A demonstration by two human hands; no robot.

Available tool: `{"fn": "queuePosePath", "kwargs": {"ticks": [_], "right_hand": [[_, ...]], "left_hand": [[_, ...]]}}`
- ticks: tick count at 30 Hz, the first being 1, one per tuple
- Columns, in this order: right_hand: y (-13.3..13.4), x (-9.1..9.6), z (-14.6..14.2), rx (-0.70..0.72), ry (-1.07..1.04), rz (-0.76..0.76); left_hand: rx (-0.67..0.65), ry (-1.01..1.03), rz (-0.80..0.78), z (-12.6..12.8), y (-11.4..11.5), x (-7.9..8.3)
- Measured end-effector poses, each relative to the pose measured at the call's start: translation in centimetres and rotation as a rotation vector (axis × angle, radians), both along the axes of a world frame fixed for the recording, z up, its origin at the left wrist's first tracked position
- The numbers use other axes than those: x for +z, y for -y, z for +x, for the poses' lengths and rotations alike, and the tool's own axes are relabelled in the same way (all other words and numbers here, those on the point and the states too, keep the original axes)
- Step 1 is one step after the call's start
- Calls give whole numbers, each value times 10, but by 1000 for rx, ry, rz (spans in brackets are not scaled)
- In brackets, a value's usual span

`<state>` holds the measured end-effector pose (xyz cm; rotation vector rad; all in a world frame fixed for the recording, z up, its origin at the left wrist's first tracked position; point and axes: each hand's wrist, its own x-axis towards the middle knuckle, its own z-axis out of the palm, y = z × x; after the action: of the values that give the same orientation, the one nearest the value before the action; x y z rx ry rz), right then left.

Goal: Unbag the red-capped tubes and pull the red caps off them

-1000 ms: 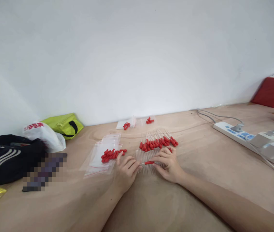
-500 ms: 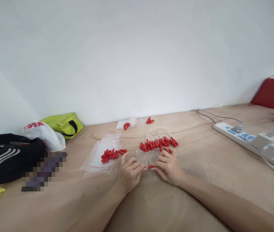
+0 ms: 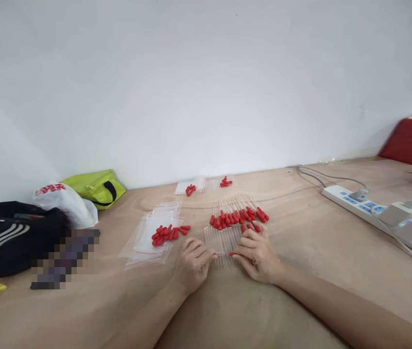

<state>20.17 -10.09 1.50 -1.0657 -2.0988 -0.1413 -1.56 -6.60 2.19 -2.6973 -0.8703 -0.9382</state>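
My left hand [image 3: 195, 261] is closed, thumb and forefinger pinching a thin clear glass dropper tube [image 3: 221, 253] that points right. Across a small gap, my right hand [image 3: 258, 254] pinches a red rubber bulb [image 3: 231, 254] at its fingertips. Under and between both hands lies a row of bare clear tubes [image 3: 220, 238], side by side. Behind them is a row of droppers with red bulbs [image 3: 235, 217] fitted, tips toward the wall. A few more red bulbs are partly hidden by my right fingers. Left of my left hand, loose red bulbs [image 3: 165, 235] rest on clear zip bags [image 3: 144, 242].
Two small bags with red bulbs [image 3: 190, 189] lie near the wall. At right is a white power strip [image 3: 351, 201] with chargers and cables. A black bag [image 3: 20, 240], white plastic bag [image 3: 66, 203] and lime pouch [image 3: 99, 186] stand left. A red bag [image 3: 411, 140] is far right.
My hands have drawn slightly apart. The red bulb and the tube, end to end before, now have a small gap between them.
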Motion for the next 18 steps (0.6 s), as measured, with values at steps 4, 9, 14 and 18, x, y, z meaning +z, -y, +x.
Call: {"fn": "queuePosePath", "kwargs": {"ticks": [4,9,14,18], "right_hand": [[-9,-6,25,-171,-123,-10],[-25,-15,43,-393,-253,-36],[-27,-15,38,-501,-269,-55],[-27,-15,32,-461,-224,-74]], "left_hand": [[139,93,-82,-14,-7,-7],[277,137,-157,-18,-16,-16],[297,165,-229,-16,-20,-17],[295,161,-344,-15,-15,-10]]}}
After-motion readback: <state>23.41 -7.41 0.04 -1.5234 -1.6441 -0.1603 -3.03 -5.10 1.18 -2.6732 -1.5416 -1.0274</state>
